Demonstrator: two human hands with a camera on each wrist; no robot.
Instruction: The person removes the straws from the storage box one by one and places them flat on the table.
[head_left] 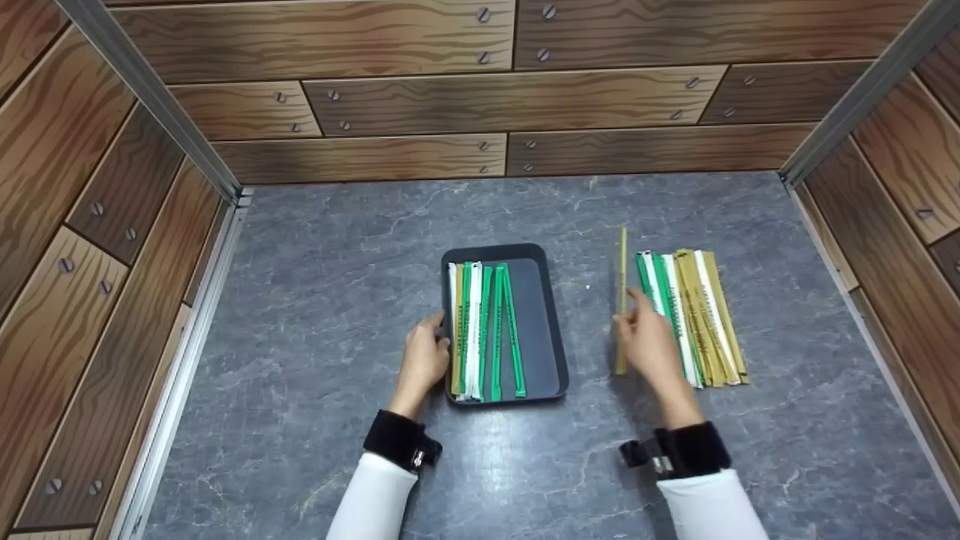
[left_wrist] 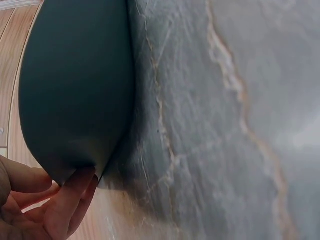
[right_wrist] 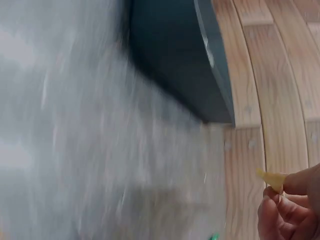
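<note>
My right hand [head_left: 651,334] pinches a gold stick packet [head_left: 622,259], long and thin, between the tray and the loose packets. Its end shows as a yellow tip [right_wrist: 272,179] at the fingertips in the right wrist view. My left hand [head_left: 426,352] holds the left side of a dark rectangular tray [head_left: 546,330], thumb and fingers at its wall [left_wrist: 77,90]. Inside the tray, green packets [head_left: 513,330], white packets [head_left: 473,337] and a gold one lie lengthwise toward its left side. The right part of the tray floor is bare.
Right of my right hand, a row of gold packets [head_left: 701,315], with white and green ones, lies on the grey marbled table [head_left: 337,247]. Wood-patterned walls [head_left: 420,105] with metal corner strips enclose the table at the back and both sides.
</note>
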